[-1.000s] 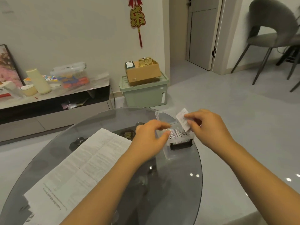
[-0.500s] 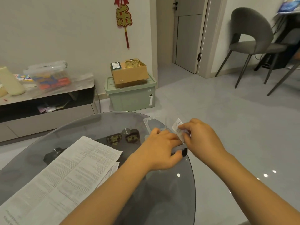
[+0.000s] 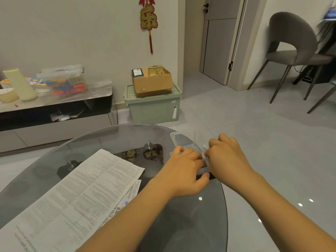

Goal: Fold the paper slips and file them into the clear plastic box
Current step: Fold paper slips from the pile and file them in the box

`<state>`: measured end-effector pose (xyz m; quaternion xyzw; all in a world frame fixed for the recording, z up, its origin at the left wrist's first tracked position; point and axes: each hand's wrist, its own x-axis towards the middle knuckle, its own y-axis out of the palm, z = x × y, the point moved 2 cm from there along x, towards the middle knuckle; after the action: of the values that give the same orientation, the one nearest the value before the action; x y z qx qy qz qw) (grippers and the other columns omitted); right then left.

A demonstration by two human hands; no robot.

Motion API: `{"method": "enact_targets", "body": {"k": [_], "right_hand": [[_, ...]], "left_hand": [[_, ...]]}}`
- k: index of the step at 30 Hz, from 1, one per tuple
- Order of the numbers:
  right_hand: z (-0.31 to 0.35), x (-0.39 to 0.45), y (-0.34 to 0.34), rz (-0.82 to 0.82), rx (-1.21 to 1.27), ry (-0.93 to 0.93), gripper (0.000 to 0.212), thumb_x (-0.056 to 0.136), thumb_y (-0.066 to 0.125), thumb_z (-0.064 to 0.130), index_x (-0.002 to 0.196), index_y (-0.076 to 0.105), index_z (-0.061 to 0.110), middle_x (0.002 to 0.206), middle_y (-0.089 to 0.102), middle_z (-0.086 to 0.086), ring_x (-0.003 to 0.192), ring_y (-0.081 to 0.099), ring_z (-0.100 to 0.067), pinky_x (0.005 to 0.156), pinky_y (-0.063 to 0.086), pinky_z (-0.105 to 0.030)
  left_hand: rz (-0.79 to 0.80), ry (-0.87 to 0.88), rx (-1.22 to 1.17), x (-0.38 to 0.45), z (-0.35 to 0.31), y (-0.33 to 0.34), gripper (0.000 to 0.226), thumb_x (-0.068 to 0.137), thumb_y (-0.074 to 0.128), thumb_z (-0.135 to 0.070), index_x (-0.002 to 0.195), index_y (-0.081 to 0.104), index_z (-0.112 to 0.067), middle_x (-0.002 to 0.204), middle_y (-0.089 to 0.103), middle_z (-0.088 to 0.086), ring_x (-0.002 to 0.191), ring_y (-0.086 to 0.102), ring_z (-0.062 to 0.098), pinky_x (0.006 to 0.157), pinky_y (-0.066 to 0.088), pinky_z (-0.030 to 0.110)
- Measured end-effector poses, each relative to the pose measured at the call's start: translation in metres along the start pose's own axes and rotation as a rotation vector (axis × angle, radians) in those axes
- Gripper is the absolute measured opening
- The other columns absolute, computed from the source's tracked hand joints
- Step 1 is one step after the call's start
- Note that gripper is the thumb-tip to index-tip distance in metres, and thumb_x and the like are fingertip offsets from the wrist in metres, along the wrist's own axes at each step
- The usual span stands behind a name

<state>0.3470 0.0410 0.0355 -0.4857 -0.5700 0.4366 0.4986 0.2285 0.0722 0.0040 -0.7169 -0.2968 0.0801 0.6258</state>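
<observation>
- Head view: the clear plastic box (image 3: 182, 142) sits at the far right edge of the round glass desk (image 3: 112, 137), its lid open.
- The left hand (image 3: 185, 171) lies over the box, fingers curled on its near wall, thumb by the dark latch.
- The right hand (image 3: 227, 157) pinches a folded paper slip (image 3: 205, 149) just above the box.
- Large printed sheets (image 3: 76, 193) lie left of the box.
</observation>
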Motion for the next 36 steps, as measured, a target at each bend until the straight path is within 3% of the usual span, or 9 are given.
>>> {"method": "enact_targets", "body": {"k": [4, 7, 11, 16, 22, 28, 32, 36], "right_hand": [[-0.002, 0.005, 0.003, 0.124, -0.019, -0.013, 0.028, 0.09, 0.041, 0.016, 0.099, 0.066, 0.024, 0.08, 0.049, 0.009, 0.088, 0.025, -0.015, 0.077, 0.017, -0.027], [-0.005, 0.005, 0.0, 0.121, 0.151, 0.049, 0.027, 0.09, 0.042, 0.013, 0.102, 0.064, 0.022, 0.073, 0.043, 0.007, 0.088, 0.033, -0.015, 0.076, 0.026, -0.024], [-0.017, 0.001, 0.001, -0.001, 0.469, 0.17, 0.02, 0.086, 0.051, 0.005, 0.093, 0.061, 0.021, 0.102, 0.047, 0.001, 0.09, 0.054, -0.019, 0.073, 0.044, -0.03], [-0.028, -0.001, 0.007, -0.011, 0.668, 0.229, 0.025, 0.084, 0.053, 0.0, 0.096, 0.054, 0.022, 0.105, 0.05, 0.0, 0.086, 0.052, -0.013, 0.071, 0.038, -0.021], [-0.032, -0.002, 0.007, -0.016, 0.707, 0.241, 0.026, 0.087, 0.054, 0.001, 0.106, 0.056, 0.017, 0.103, 0.052, 0.001, 0.087, 0.051, -0.012, 0.073, 0.038, -0.021], [-0.034, -0.002, 0.01, 0.002, 0.703, 0.223, 0.025, 0.089, 0.053, 0.003, 0.109, 0.057, 0.017, 0.11, 0.051, 0.001, 0.09, 0.05, -0.011, 0.075, 0.036, -0.019], [-0.037, -0.007, 0.008, -0.006, 0.733, 0.202, 0.028, 0.089, 0.052, 0.003, 0.111, 0.058, 0.019, 0.113, 0.056, 0.001, 0.094, 0.052, -0.011, 0.078, 0.039, -0.019], [-0.034, -0.015, 0.004, -0.037, 0.701, 0.171, 0.034, 0.087, 0.055, 0.005, 0.117, 0.058, 0.021, 0.121, 0.057, 0.003, 0.111, 0.053, -0.013, 0.092, 0.041, -0.024]], "left_hand": [[-0.012, -0.008, -0.02, 0.0, 0.002, 0.001, 0.055, 0.082, 0.023, -0.047, 0.1, 0.068, -0.02, 0.108, 0.058, -0.006, 0.097, 0.046, 0.01, 0.095, 0.016, 0.025], [0.007, -0.023, -0.041, 0.001, 0.003, 0.001, 0.061, 0.081, 0.02, -0.051, 0.105, 0.066, -0.018, 0.113, 0.058, -0.007, 0.102, 0.047, 0.011, 0.096, 0.015, 0.024], [0.048, -0.054, -0.022, 0.002, 0.004, 0.0, 0.071, 0.08, 0.016, -0.057, 0.121, 0.057, -0.016, 0.123, 0.055, -0.002, 0.114, 0.044, 0.013, 0.1, 0.014, 0.024], [0.1, -0.051, 0.005, 0.002, 0.002, -0.001, 0.067, 0.086, 0.028, -0.05, 0.145, 0.033, -0.019, 0.154, 0.028, -0.003, 0.135, 0.029, 0.012, 0.108, 0.007, 0.029], [0.175, 0.003, 0.074, 0.008, -0.003, 0.0, 0.076, 0.076, 0.013, -0.057, 0.137, 0.046, -0.026, 0.149, 0.037, -0.006, 0.127, 0.038, 0.01, 0.1, 0.014, 0.032], [0.252, -0.047, 0.016, 0.014, -0.004, -0.003, 0.06, 0.083, 0.026, -0.05, 0.135, 0.048, -0.03, 0.147, 0.039, -0.009, 0.133, 0.03, 0.006, 0.107, 0.016, 0.035], [0.179, -0.067, 0.023, 0.009, -0.005, -0.007, 0.065, 0.082, 0.026, -0.056, 0.134, 0.049, -0.026, 0.146, 0.04, -0.009, 0.138, 0.024, 0.007, 0.107, 0.011, 0.033], [0.085, -0.146, 0.057, -0.005, -0.005, -0.02, 0.067, 0.084, 0.028, -0.054, 0.144, 0.036, -0.025, 0.154, 0.026, -0.008, 0.142, 0.013, 0.005, 0.111, 0.002, 0.03]]}}
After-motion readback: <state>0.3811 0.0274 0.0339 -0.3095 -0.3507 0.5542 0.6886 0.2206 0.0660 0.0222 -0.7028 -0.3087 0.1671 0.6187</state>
